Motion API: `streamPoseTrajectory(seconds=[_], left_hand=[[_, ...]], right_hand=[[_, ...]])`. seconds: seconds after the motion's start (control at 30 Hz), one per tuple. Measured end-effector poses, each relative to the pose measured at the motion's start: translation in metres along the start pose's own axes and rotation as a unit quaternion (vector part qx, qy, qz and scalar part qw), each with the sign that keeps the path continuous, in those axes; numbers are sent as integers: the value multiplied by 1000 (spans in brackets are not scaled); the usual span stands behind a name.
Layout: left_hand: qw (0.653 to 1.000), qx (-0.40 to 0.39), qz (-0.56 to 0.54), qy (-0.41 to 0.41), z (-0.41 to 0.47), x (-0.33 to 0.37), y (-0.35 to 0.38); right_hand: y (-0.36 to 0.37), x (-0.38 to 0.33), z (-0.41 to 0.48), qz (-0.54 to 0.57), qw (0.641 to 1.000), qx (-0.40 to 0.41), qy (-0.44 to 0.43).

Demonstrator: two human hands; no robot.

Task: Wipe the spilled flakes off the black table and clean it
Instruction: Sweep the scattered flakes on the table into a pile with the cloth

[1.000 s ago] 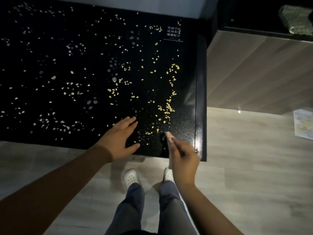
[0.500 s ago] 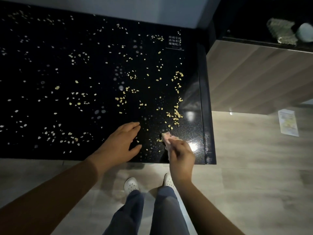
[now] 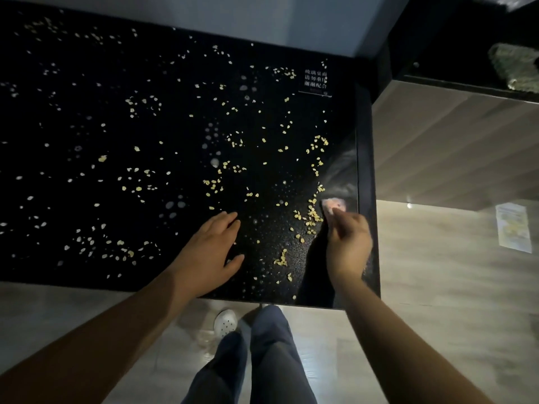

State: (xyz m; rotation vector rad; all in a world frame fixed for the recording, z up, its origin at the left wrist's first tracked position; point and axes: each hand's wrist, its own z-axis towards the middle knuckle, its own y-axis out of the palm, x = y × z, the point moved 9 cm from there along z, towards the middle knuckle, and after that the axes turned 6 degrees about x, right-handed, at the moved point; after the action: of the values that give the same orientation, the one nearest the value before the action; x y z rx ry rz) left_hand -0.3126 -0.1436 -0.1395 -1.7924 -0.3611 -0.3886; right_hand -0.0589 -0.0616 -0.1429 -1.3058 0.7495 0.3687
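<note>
Pale yellow flakes (image 3: pixel 311 214) lie scattered over most of the glossy black table (image 3: pixel 87 205), thickest near its right side. My right hand (image 3: pixel 347 243) pinches a small pink cloth (image 3: pixel 333 204) and presses it on the table close to the right edge, just right of a cluster of flakes. My left hand (image 3: pixel 211 252) lies flat on the table near the front edge, fingers straight and spread. A smeared streak shows on the surface above the cloth.
A white label with printed characters (image 3: pixel 316 80) sits at the table's back right corner. A wooden cabinet (image 3: pixel 455 141) stands right of the table with a greenish cloth (image 3: pixel 514 68) on its dark top. A paper sheet (image 3: pixel 514 227) lies on the floor.
My right hand with the pink cloth has moved farther up and to the right along the table's right edge. The left hand stays flat in the same spot.
</note>
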Motion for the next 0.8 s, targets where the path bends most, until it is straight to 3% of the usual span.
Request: streamPoseTrajectory(seconds=[0.2, 0.3, 0.47, 0.7, 0.8], left_hand=[[997, 9, 73, -8, -3, -3, 4], [996, 12, 83, -23, -3, -4, 6], [995, 14, 83, -50, -2, -4, 8], [993, 31, 88, -71, 5, -3, 5], [992, 31, 95, -82, 6, -3, 4]], right_hand=[[28, -42, -55, 75, 983, -154, -71], [0, -31, -20, 124, 987, -104, -17], [-16, -23, 57, 101, 994, -20, -33], [31, -28, 52, 34, 997, -45, -50], [55, -50, 3, 56, 983, -131, -111]])
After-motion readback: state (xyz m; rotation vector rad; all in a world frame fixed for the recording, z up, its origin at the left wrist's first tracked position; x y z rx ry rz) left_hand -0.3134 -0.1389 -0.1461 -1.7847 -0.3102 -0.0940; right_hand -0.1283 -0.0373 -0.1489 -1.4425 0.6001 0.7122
